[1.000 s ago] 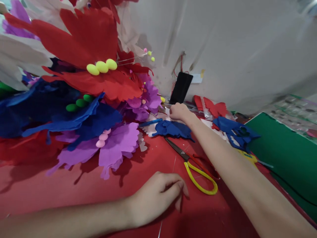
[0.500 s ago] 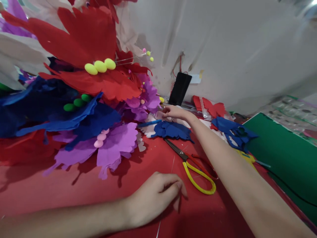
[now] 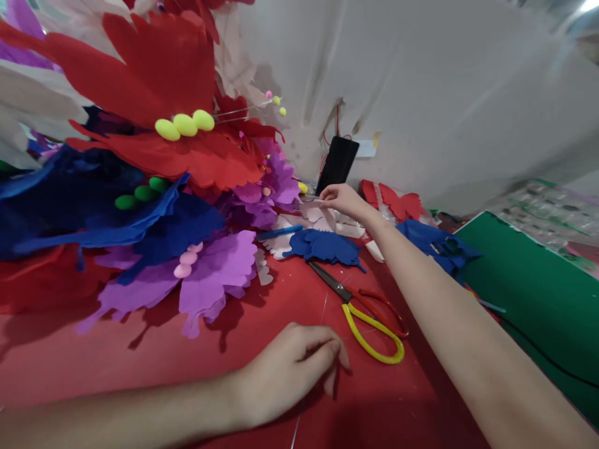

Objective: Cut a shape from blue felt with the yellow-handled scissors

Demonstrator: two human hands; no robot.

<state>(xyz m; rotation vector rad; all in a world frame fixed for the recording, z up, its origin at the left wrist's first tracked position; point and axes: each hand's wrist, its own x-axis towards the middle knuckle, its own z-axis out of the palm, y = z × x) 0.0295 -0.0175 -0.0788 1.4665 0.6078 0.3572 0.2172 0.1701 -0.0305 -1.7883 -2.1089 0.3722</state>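
My right hand reaches far across the red sheet and pinches a pale pink paper cut-out, lifting its edge beside the black phone. A blue paper butterfly shape lies just in front of it. My left hand rests low on the red sheet with fingers curled and thumb against forefinger; a thin wire lies close by, and I cannot make out whether the fingers hold it. Scissors with one yellow and one red handle lie between the two hands.
A big pile of red, blue and purple paper flowers with foam-ball stamens fills the left. A blue pen lies by the cut-outs. Red shapes and blue scraps sit at right, next to a green sheet. A grey wall stands behind.
My right hand was a fist on the table, then stretched left, and now has risen with the pale pink cut-out pinched in it. My left hand has barely moved.
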